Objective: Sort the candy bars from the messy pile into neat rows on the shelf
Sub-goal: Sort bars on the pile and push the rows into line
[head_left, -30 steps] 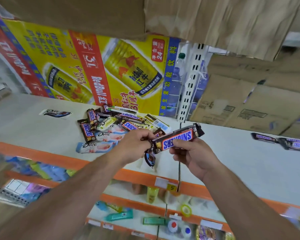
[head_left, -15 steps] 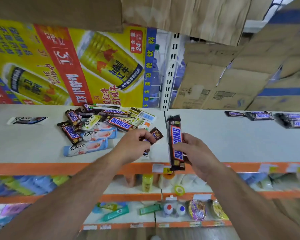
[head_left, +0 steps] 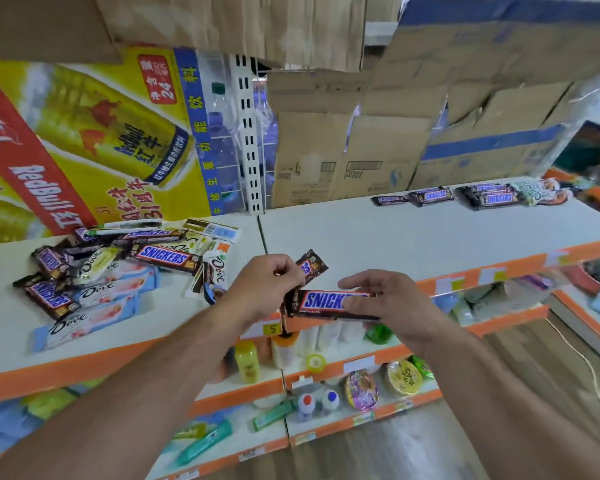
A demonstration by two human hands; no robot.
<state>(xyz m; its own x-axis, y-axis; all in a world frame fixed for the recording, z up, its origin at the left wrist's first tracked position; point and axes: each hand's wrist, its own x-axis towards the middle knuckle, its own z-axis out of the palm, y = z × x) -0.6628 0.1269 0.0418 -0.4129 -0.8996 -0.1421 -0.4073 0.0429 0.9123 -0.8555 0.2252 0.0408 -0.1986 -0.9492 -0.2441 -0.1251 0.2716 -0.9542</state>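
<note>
The right hand (head_left: 395, 306) has its fingers curled over the right half of a Snickers bar (head_left: 321, 301), holding it level and crosswise in the air at the front edge of the shelf (head_left: 413, 237). Just left of it, the left hand (head_left: 262, 289) is closed in a pinch on a small bar (head_left: 311, 266) that sticks up past its knuckles. It may also touch the bar's left end, but the blur there hides it. The pile (head_left: 111, 271) lies left of the left hand. The row (head_left: 465, 197) lies beyond and right of the right hand, well apart.

To do this well, keep the label up, carry the bar to the row and lay it just beside the Snickers there, parallel, ends lined up. The small bar should go separately.

Half a second ago the bar stood on end in the right hand. Now it lies flat with its label readable, and the two hands are closer together
</note>
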